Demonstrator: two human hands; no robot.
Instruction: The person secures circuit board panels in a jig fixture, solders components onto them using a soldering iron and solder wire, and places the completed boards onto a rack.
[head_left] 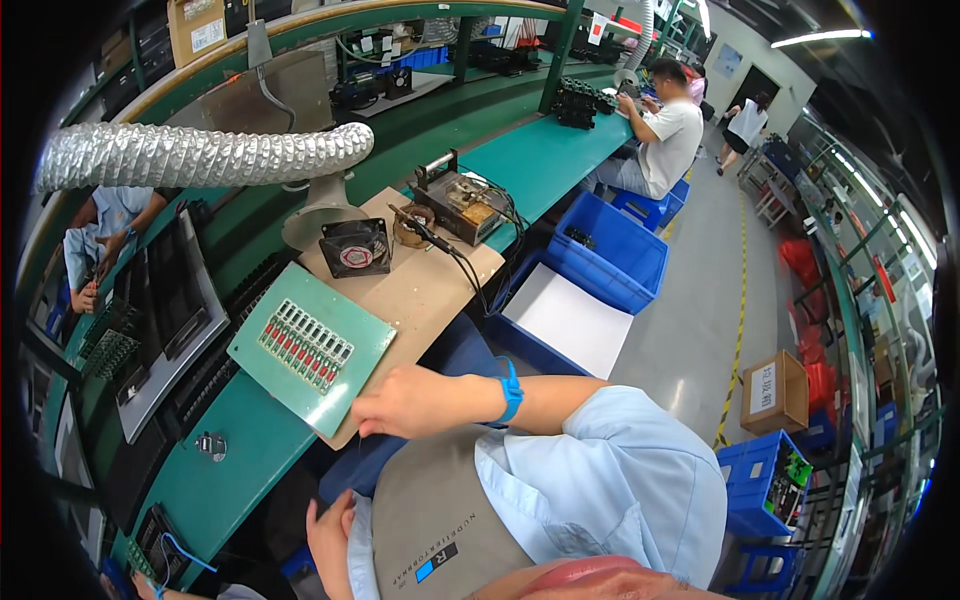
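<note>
My right hand (412, 402), with a blue strap at the wrist, is closed in a pinch beside the near corner of a light green plate (348, 388). A thin sliver shows at its fingertips, too small to name. The plate lies tilted on a brown board (440, 283) and carries a row of small circuit boards (302, 347) with red and dark parts. Low by my body is my left hand (330, 540), its fingers apart and nothing visible in them. Past the plate stand a small black fan (356, 248) and a soldering iron (428, 232) resting in its holder.
A soldering station (466, 205) sits behind the iron, its cables hanging over the edge. A silver duct (210, 157) crosses above the green bench (225, 490). Blue bins (612, 250) stand to the right, one topped with white sheet. Other people work at the bench and across it.
</note>
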